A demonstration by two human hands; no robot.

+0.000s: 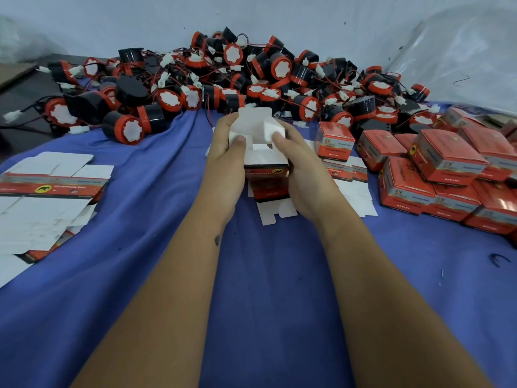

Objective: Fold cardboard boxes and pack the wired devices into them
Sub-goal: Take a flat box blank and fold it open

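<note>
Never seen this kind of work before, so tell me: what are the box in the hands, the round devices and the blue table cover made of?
Box: thin cardboard, printed red outside, plain white inside, creased flaps. Round devices: likely moulded plastic, glossy black bodies with red rims. Blue cover: seemingly woven cloth, matte with soft wrinkles.

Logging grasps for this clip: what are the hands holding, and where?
Both hands, left hand and right hand, grip one half-folded cardboard box by its opposite sides, thumbs on the open white flaps.

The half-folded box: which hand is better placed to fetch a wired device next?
Probably the left hand. The nearest device lies just to its left; folded boxes flank the right hand. Both grip the open box.
</note>
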